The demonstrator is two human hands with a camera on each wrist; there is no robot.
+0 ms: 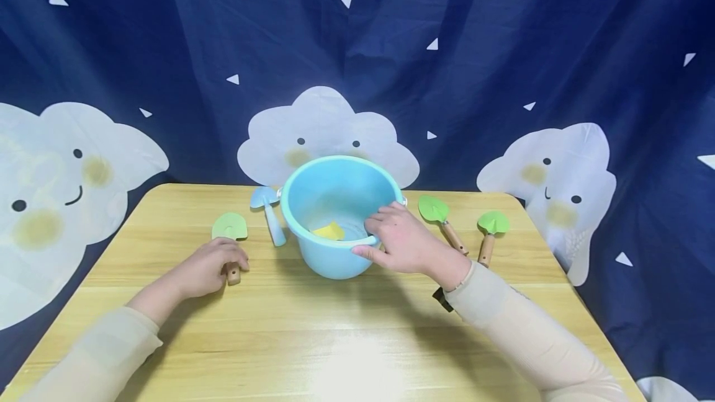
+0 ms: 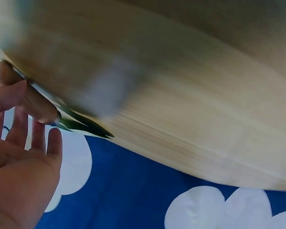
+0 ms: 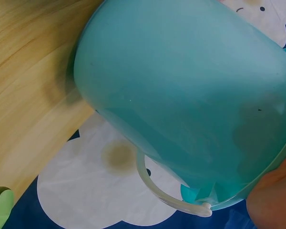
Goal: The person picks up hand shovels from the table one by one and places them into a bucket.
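A light-blue bucket (image 1: pixel 335 259) stands on the wooden table. My right hand (image 1: pixel 402 242) grips its near right rim, fingers inside and thumb outside. The right wrist view shows the bucket's side wall (image 3: pixel 181 95) and its white handle (image 3: pixel 169 198) hanging down. Inside the bucket lies a yellow piece (image 1: pixel 329 231) whose kind I cannot tell. My left hand (image 1: pixel 206 268) is over a small garden tool with a pale green head (image 1: pixel 229 226) and a wooden handle (image 1: pixel 233 275). In the left wrist view, its loosely bent fingers lie around the wooden handle (image 2: pixel 40 106) without closing on it.
A blue toy shovel (image 1: pixel 272 222) lies left of the bucket. To the right are two green trowels, one nearer the bucket (image 1: pixel 434 208) and one further right (image 1: pixel 493 222). A small dark object (image 1: pixel 443 299) shows under the right wrist. Behind the table hangs a blue cloud-print curtain (image 1: pixel 357 48).
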